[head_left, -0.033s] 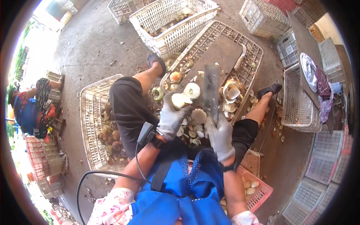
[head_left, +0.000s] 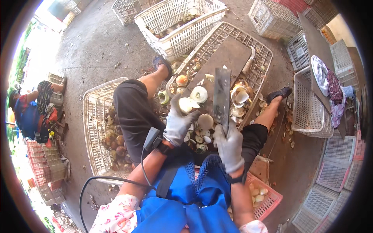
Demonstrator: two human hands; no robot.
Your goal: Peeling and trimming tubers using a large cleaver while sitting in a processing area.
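My gloved left hand [head_left: 178,122] is closed around a peeled white onion [head_left: 188,104] at the near end of a dark board [head_left: 229,52]. Just beyond it on the board lies an onion with its cut face up [head_left: 199,94]. In my gloved right hand [head_left: 230,145] a broad dark cleaver [head_left: 222,93] points away from me, its blade over the board's right side and apart from the onion. Between my hands a pale round cut piece [head_left: 205,121] rests above several trimmed bits. Onion skins [head_left: 239,95] lie heaped right of the blade.
The board lies on an upturned white crate [head_left: 265,54] between my legs. Unpeeled onions fill a white crate [head_left: 91,116] at my left; a pink basket [head_left: 274,200] at my right holds peeled ones. Another crate [head_left: 167,44] stands beyond. A person [head_left: 33,108] sits far left.
The cleaver, blurred before, is now sharp and slightly further right, with my right hand shifted a little too. A pale scrap now shows beside the blade's far end. My left hand has hardly moved.
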